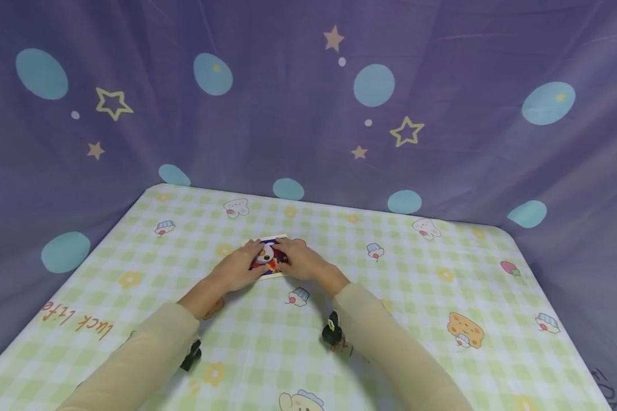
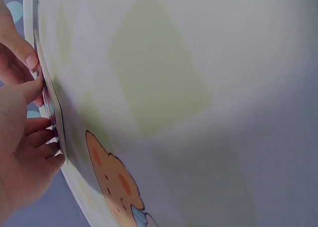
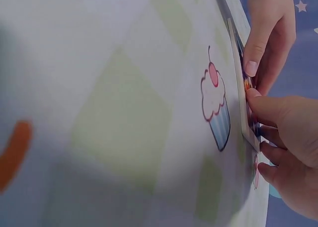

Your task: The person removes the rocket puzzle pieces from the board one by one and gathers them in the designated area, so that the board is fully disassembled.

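A small flat square board (image 1: pixel 268 254) with a pale frame and a colourful cartoon picture lies on the table. The picture has a white face on dark blue and red; whether it is made of separate pieces is too small to tell. My left hand (image 1: pixel 238 269) rests on its left part, thumb on the picture and fingers along the far left edge. On the right part lies my right hand (image 1: pixel 302 260), its thumb and fingertips touching the surface. In the right wrist view the board (image 3: pixel 242 95) lies flat beneath both thumbs. Hands cover both sides of the picture.
The table is covered by a green-and-white checked cloth (image 1: pixel 416 297) printed with cupcakes, flowers and bears. Behind it hangs a purple curtain (image 1: pixel 298 131) with blue dots and stars. A dark wrist camera (image 1: pixel 332 331) hangs below the right sleeve, another (image 1: pixel 191 355) below the left.
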The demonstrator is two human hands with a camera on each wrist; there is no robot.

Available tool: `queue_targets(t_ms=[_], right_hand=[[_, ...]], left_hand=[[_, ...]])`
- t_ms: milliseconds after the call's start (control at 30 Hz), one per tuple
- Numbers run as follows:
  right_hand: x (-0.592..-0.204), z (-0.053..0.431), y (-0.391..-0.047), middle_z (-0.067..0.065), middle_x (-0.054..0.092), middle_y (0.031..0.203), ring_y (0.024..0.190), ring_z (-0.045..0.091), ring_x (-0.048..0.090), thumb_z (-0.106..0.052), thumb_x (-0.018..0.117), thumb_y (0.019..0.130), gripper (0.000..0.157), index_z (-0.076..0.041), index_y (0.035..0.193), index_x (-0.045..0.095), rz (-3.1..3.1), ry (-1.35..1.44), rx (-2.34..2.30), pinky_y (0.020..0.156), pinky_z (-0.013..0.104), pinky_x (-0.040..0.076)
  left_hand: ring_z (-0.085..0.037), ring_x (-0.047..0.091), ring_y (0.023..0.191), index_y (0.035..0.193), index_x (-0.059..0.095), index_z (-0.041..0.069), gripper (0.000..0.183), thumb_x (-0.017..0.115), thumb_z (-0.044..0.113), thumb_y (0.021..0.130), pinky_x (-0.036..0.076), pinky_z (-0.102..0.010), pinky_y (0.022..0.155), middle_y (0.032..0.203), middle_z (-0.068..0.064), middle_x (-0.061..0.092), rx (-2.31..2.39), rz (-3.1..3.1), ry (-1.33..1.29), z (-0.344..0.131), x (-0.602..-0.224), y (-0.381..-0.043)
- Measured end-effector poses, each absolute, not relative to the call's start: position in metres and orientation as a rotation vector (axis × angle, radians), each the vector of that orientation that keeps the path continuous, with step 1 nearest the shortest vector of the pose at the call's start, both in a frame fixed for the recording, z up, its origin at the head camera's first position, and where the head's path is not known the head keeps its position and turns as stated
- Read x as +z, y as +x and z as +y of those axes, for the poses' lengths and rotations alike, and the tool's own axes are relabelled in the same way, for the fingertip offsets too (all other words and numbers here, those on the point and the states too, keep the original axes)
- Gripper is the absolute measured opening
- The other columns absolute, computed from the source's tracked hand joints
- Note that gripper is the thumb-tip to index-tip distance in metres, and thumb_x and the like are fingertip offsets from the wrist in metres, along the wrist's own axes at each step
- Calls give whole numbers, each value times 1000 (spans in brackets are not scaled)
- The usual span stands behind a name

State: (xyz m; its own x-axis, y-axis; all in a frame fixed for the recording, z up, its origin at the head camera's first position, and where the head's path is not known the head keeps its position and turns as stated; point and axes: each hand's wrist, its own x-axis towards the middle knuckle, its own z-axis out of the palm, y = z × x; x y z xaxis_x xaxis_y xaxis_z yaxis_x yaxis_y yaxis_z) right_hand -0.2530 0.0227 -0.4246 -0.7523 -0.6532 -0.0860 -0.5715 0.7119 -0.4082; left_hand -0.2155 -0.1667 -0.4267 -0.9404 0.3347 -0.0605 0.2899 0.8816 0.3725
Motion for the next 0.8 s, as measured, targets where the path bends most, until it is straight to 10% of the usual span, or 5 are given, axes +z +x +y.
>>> queue_targets(t_ms=[400,800], right_hand=[[-418,48,-236,11,40,153,119,22,58,-28,64,93,55,-6,141,48,2703,-981,-486,114,36,40],[-419,82,-210,11,44,151,139,27,43,-26,66,91,54,-5,138,51,2725,-1023,-469,118,38,34]], left_hand=[[-41,34,142,143,39,-7,64,60,28,94,30,-53,117,151,-25,36,584,2875,625,-150,-422,-201],[-35,37,142,143,44,2,65,63,37,91,34,-49,116,152,-20,39,457,2844,711,-130,-418,-186]])
